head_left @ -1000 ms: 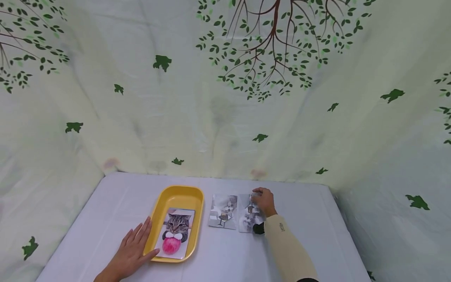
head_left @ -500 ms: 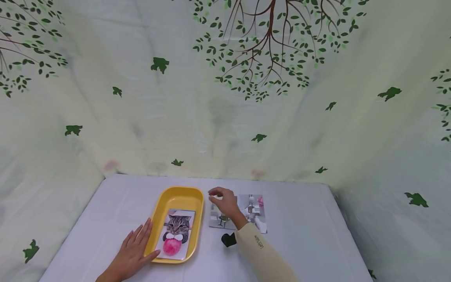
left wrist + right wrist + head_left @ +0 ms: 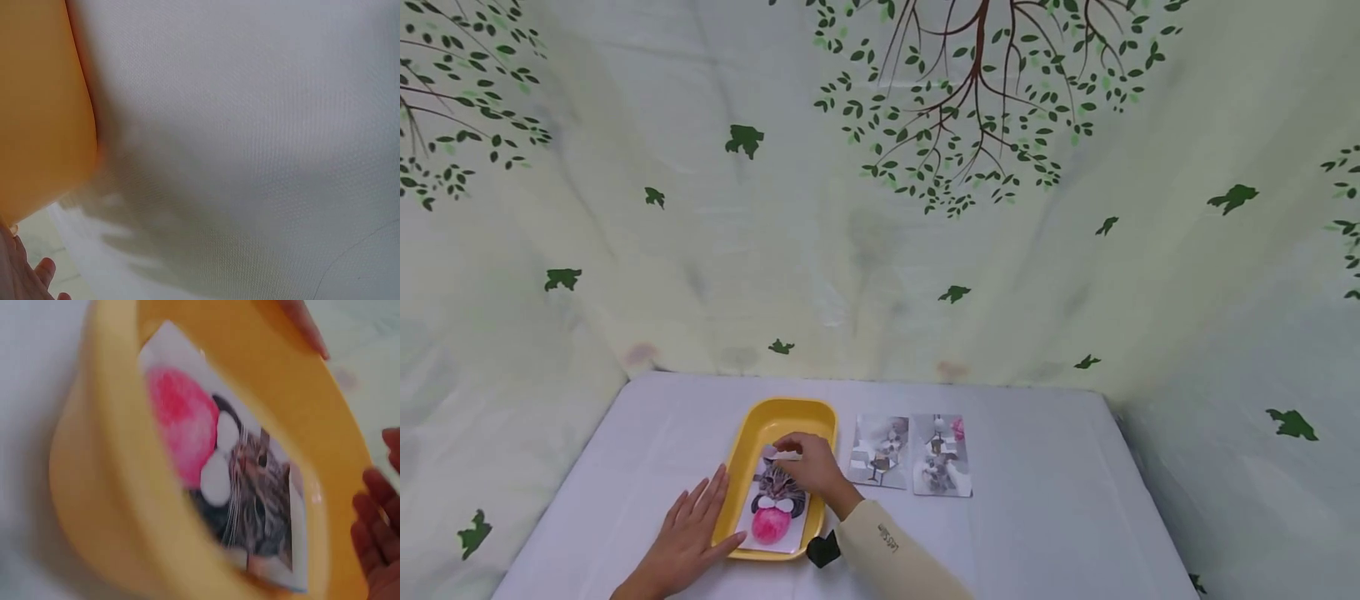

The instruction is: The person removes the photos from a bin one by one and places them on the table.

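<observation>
Sleeve (image 3: 902,558), cream, comes in from the near side of the worktop (image 3: 1045,508), dark lettering along it. Left hand (image 3: 681,533) is near the worktop's left edge, fingers straight, index and thumb tips touching the left rim of the tray (image 3: 782,417). Black object (image 3: 823,550) sits under the cuff, just beside the tray's near right corner. Tray is yellow, left of the worktop's middle, long sides running near to far; left wrist view shows its outer wall. Cat card (image 3: 775,504) lies inside, toward the tray's near end: pink ball at the near edge, tabby face at the far edge. Right hand (image 3: 811,467) is over the card's far right corner, fingers bent; can't tell if they pinch anything. Right wrist view partly blurred. Beyond, between tray and the worktop's right edge: left grey card (image 3: 880,451) and right grey card (image 3: 942,456), side by side, small gap, the right one pink at its far right corner. Backdrop (image 3: 700,283) behind the worktop's far edge, pale, printed with green leaves and brown branches.
</observation>
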`<action>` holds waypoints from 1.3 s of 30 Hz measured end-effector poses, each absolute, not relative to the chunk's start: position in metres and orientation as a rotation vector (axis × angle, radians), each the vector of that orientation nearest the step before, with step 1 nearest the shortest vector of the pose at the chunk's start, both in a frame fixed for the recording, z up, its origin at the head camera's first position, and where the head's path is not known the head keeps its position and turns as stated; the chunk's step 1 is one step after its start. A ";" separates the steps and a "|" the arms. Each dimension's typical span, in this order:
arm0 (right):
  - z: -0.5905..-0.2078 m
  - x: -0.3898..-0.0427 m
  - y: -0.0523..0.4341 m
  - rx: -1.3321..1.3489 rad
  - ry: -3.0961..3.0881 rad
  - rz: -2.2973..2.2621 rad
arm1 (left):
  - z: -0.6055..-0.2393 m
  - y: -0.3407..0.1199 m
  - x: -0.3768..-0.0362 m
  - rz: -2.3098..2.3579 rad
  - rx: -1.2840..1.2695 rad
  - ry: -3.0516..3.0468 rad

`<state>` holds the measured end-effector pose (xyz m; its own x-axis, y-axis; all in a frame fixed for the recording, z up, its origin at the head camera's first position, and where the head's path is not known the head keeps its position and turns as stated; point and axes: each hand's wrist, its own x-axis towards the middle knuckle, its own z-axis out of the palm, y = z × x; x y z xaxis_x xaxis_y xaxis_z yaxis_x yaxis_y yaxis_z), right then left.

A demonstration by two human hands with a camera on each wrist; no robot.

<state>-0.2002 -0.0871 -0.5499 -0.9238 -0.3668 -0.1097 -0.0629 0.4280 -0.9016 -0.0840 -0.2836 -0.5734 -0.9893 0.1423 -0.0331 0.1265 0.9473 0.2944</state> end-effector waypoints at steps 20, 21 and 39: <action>-0.579 -0.189 -0.120 0.042 2.626 -1.570 | -0.574 -0.283 -0.084 0.442 0.198 3.035; -0.579 -0.188 -0.120 0.049 2.627 -1.562 | -0.574 -0.284 -0.084 0.442 0.198 3.035; -0.579 -0.186 -0.126 0.044 2.672 -1.271 | -0.572 -0.282 -0.085 0.433 0.173 3.017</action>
